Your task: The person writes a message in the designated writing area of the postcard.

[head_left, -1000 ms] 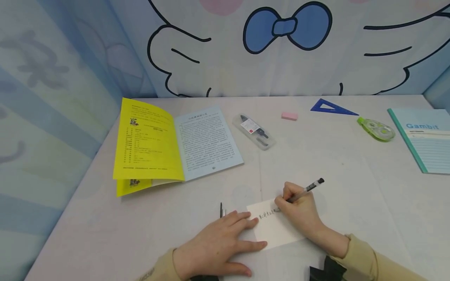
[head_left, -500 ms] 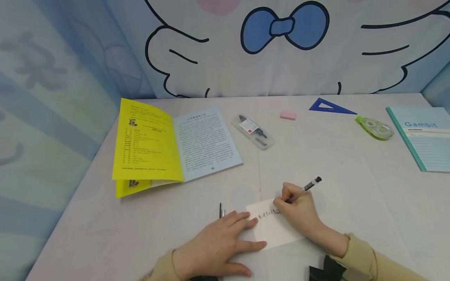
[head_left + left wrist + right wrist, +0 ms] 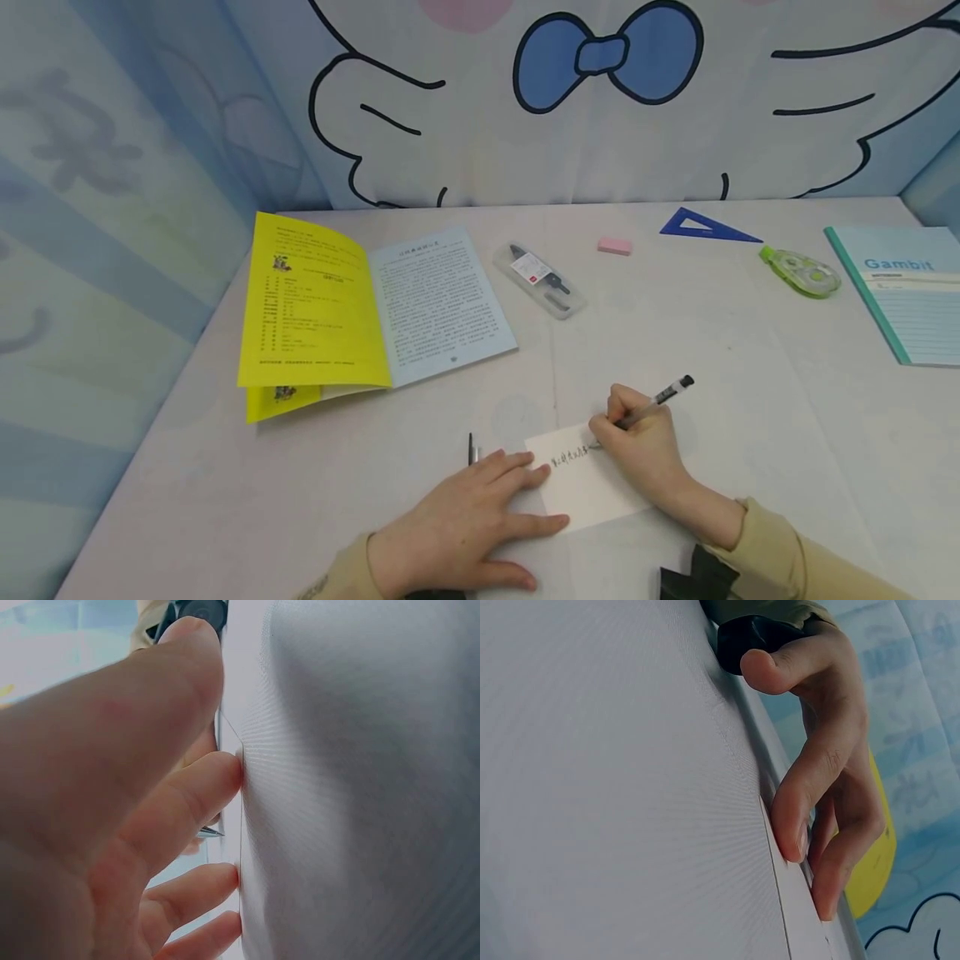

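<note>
A small white sheet of paper [image 3: 588, 500] lies on the table in front of the person, with a short line of dark handwriting along its upper part. My right hand [image 3: 648, 450] pinches a pen [image 3: 663, 394] with a black end; its tip meets the paper at the end of that line. In the left wrist view the pen's metal tip [image 3: 210, 832] shows behind the fingers. My left hand [image 3: 472, 521] rests with spread fingers, its fingertips on the paper's left edge. In the right wrist view that left hand [image 3: 836, 750] presses the sheet; the right hand is out of that view.
Beyond the left hand stands an open yellow-covered booklet [image 3: 315, 300]. Farther back lie a clear case with a compass [image 3: 540, 279], a pink eraser [image 3: 615, 247], a blue set square [image 3: 705, 227], green correction tape [image 3: 802, 273] and a notebook [image 3: 907, 312]. A slim dark object [image 3: 471, 448] is partly hidden by the left hand.
The right hand with the pen has shifted slightly right along the line, and a little more writing shows at its end. The left hand stays on the paper.
</note>
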Demonstrator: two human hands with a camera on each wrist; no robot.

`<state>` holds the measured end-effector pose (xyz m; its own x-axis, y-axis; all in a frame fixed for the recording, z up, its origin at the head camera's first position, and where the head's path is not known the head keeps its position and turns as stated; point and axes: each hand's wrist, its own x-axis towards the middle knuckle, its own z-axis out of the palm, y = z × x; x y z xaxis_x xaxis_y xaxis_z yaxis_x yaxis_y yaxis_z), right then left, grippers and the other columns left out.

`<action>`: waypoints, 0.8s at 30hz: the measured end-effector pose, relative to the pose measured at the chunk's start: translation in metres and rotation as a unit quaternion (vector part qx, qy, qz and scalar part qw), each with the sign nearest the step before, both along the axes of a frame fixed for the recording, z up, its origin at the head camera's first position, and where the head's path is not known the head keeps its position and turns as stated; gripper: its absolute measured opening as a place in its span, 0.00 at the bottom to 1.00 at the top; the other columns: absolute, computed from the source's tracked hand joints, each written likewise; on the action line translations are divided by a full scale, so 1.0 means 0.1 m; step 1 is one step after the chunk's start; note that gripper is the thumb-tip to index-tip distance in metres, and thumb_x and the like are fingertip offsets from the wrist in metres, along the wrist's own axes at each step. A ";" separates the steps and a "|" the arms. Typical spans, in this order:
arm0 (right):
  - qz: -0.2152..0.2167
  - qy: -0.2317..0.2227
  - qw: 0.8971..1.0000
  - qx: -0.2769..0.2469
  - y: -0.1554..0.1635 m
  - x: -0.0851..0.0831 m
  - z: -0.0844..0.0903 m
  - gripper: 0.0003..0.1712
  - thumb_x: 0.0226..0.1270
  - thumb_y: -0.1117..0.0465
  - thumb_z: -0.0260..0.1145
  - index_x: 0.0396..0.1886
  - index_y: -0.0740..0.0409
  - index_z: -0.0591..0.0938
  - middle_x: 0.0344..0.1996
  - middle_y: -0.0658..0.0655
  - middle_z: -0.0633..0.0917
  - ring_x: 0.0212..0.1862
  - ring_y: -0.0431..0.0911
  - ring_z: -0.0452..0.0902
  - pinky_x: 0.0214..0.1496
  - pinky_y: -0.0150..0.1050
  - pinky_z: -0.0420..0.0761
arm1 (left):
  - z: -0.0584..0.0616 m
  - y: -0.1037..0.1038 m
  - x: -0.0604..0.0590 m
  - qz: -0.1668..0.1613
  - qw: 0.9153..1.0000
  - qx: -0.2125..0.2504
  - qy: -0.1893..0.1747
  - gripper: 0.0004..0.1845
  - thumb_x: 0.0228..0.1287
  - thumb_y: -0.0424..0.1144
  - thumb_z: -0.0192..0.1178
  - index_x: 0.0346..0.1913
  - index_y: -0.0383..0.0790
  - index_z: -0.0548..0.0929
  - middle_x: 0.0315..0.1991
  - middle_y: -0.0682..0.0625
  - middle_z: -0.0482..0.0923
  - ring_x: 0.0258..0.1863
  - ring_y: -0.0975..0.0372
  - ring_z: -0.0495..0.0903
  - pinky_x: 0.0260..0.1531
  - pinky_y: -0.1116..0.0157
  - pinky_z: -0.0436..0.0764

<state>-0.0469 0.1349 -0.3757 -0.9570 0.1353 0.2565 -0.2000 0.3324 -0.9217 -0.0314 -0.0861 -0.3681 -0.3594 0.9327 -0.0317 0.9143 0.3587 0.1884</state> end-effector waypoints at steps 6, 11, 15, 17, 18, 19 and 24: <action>-0.001 0.001 1.000 -0.001 -0.01 0.01 0.06 0.21 0.39 0.85 0.54 0.09 0.59 0.58 0.10 0.43 0.55 0.18 0.30 0.50 0.14 0.36 0.50 | 0.00 0.00 0.00 0.000 1.000 0.001 0.001 0.31 0.60 0.68 0.44 0.65 0.63 0.66 0.67 0.49 0.61 0.67 0.55 0.58 0.63 0.55 0.64; -0.010 0.006 1.000 0.005 -0.02 0.01 0.09 0.21 0.41 0.85 0.53 0.10 0.60 0.58 0.10 0.44 0.56 0.18 0.30 0.51 0.14 0.35 0.51 | 0.00 0.00 0.00 0.000 1.000 0.006 0.003 0.30 0.61 0.67 0.44 0.65 0.63 0.67 0.67 0.49 0.61 0.67 0.55 0.58 0.63 0.55 0.64; -0.005 0.008 1.000 0.009 -0.02 0.01 0.08 0.21 0.41 0.85 0.54 0.10 0.60 0.58 0.10 0.44 0.56 0.17 0.30 0.51 0.14 0.36 0.52 | -0.01 0.00 0.00 0.000 1.000 0.007 0.004 0.30 0.61 0.67 0.44 0.65 0.63 0.67 0.67 0.49 0.61 0.67 0.55 0.58 0.63 0.56 0.64; -0.001 0.008 1.000 0.008 -0.01 0.01 0.08 0.21 0.41 0.85 0.54 0.10 0.60 0.58 0.10 0.45 0.56 0.17 0.29 0.51 0.14 0.37 0.51 | -0.01 0.00 0.00 0.000 1.000 0.006 0.001 0.30 0.61 0.67 0.44 0.65 0.63 0.67 0.67 0.49 0.60 0.68 0.55 0.58 0.63 0.56 0.64; 0.001 0.008 1.000 0.006 -0.01 0.02 0.08 0.21 0.41 0.85 0.53 0.10 0.60 0.58 0.10 0.45 0.56 0.17 0.29 0.50 0.14 0.37 0.51 | 0.00 0.00 0.00 0.000 1.000 0.006 0.001 0.30 0.61 0.67 0.44 0.65 0.63 0.67 0.67 0.49 0.60 0.68 0.55 0.58 0.63 0.56 0.64; 0.001 0.008 1.000 0.006 -0.01 0.02 0.08 0.21 0.41 0.85 0.53 0.10 0.59 0.58 0.10 0.46 0.56 0.17 0.29 0.50 0.14 0.37 0.51 | 0.00 0.00 0.00 0.001 1.000 0.005 0.000 0.30 0.61 0.67 0.44 0.65 0.63 0.67 0.67 0.49 0.60 0.68 0.55 0.58 0.63 0.56 0.64; 0.003 0.009 1.000 0.000 -0.01 0.01 0.06 0.21 0.41 0.85 0.53 0.10 0.60 0.58 0.10 0.48 0.55 0.17 0.29 0.50 0.14 0.37 0.50 | -0.01 0.00 0.00 0.001 1.000 0.007 0.002 0.30 0.60 0.67 0.44 0.65 0.63 0.67 0.67 0.49 0.61 0.67 0.55 0.58 0.63 0.55 0.65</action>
<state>-0.0455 0.1342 -0.3693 -0.9529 0.1291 0.2744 -0.2194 0.3312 -0.9177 -0.0314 -0.0862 -0.3689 -0.3614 0.9323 -0.0178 0.9144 0.3580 0.1891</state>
